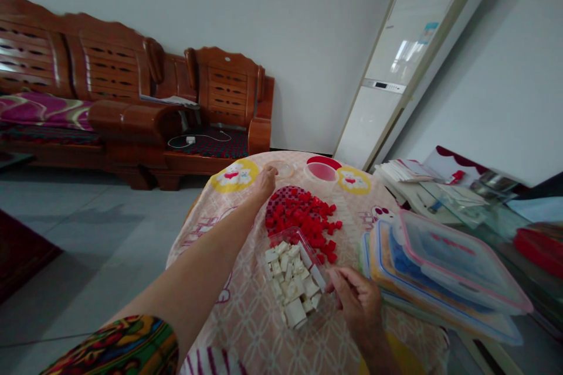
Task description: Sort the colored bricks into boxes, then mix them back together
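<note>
A clear plastic box (314, 307) of cream-white blocks (288, 281) stands on the table in front of me. My right hand (358, 299) is closed at its right edge, thumb and index finger together on the rim. Beyond the box, loose red blocks (308, 217) lie heaped on and around a dark red patterned round patch (273, 205). My left hand (266, 181) reaches past them, fingers pinched at the left side of a round clear plastic piece (285, 169). What those fingertips hold is too small to make out.
A round pink tub (322, 173) stands at the table's far side. Stacked clear-lidded boxes (457, 263) take up the right side. Papers (409, 170) lie on a glass shelf unit. Beyond are a wooden sofa (109, 70) and a tall white cabinet unit (391, 64).
</note>
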The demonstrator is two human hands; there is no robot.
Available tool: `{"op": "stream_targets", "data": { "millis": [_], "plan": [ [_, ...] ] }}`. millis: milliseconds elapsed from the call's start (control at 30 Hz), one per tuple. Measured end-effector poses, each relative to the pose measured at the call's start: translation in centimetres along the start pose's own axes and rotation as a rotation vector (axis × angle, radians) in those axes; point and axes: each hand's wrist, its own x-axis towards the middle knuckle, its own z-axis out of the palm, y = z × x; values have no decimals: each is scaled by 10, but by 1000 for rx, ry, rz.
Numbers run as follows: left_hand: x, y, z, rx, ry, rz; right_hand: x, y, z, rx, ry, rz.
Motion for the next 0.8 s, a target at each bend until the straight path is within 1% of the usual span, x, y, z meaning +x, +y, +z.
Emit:
{"op": "stream_targets", "data": {
  "millis": [67, 133, 200, 233, 300, 367, 433, 500, 533, 567, 600, 633, 733, 800],
  "plan": [
    [-3, -1, 3, -5, -8, 36, 1, 2, -1, 18, 18, -9],
    [-12, 0, 0, -31, 39, 56, 2, 4, -1, 14, 55, -17],
    [-25, 3, -7, -93, 71, 47, 3, 6, -1, -23, 83, -29],
    [-34, 5, -13, -139, 69, 33, 3, 8, -1, -50, 88, -38],
    [-54, 6, -26, -236, 21, -12, 4, 11, -4, -109, 64, -77],
    [-75, 7, -40, -301, -41, -53, 5, 14, -9, -172, -38, -125],
    [-95, 8, -51, -327, -92, -81, 7, 17, -18, -219, -223, -118],
    [-111, 8, -59, -333, -122, -108, 9, 17, -27, -248, -442, -27],
    [-116, 8, -61, -336, -127, -127, 9, 16, -31, -256, -533, 31],
    [-121, 7, -62, -340, -130, -152, 9, 16, -33, -260, -596, 80],
    [-124, 6, -62, -348, -130, -185, 9, 15, -33, -267, -628, 104],
    [-125, 5, -61, -362, -127, -227, 9, 14, -32, -277, -632, 96],
    [-125, 0, -57, -451, -121, -362, 7, 11, -20, -303, -561, -44],
    [-124, -2, -55, -520, -114, -427, 7, 10, -12, -281, -505, -128]
  ]
}}
